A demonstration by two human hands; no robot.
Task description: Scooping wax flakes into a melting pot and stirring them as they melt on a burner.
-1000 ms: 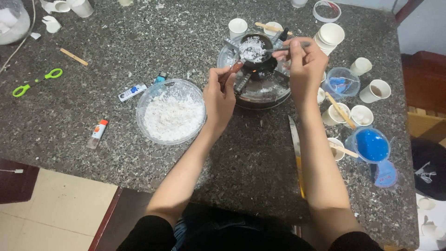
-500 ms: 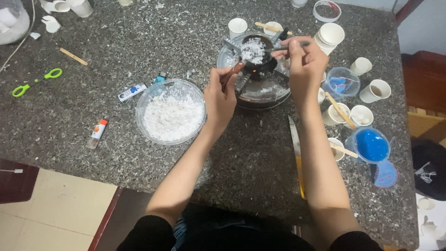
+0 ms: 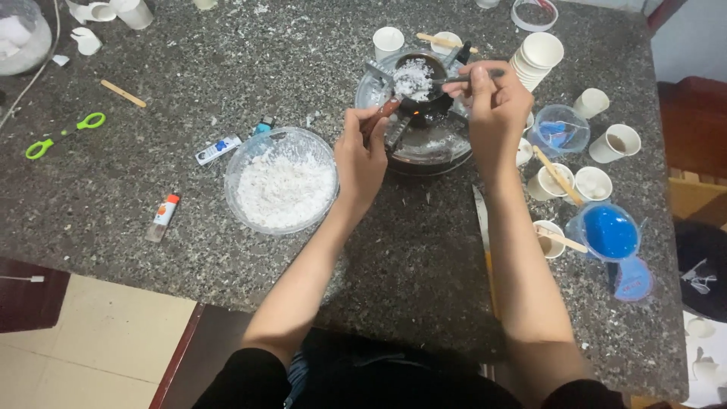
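A small black pot (image 3: 419, 83) heaped with white flakes sits on a round metal burner stand (image 3: 424, 148) at the far middle of the granite table. My left hand (image 3: 362, 155) grips the pot's brown handle (image 3: 381, 113). My right hand (image 3: 494, 102) is closed on a thin metal spoon (image 3: 463, 76) whose tip reaches into the flakes. To the left stands a clear plastic bowl (image 3: 280, 182) full of the same white flakes.
Several white paper cups (image 3: 591, 184) and wooden sticks lie at the right, with a blue-filled clear cup (image 3: 608, 232) and a knife (image 3: 485, 242) beside my right arm. Green scissors (image 3: 64, 135), small tubes (image 3: 162, 216) and a wooden stick (image 3: 123, 93) lie at the left.
Both hands keep their grip on the handle and the spoon. The spoon tip shifts slightly in the flakes. The view has moved a little.
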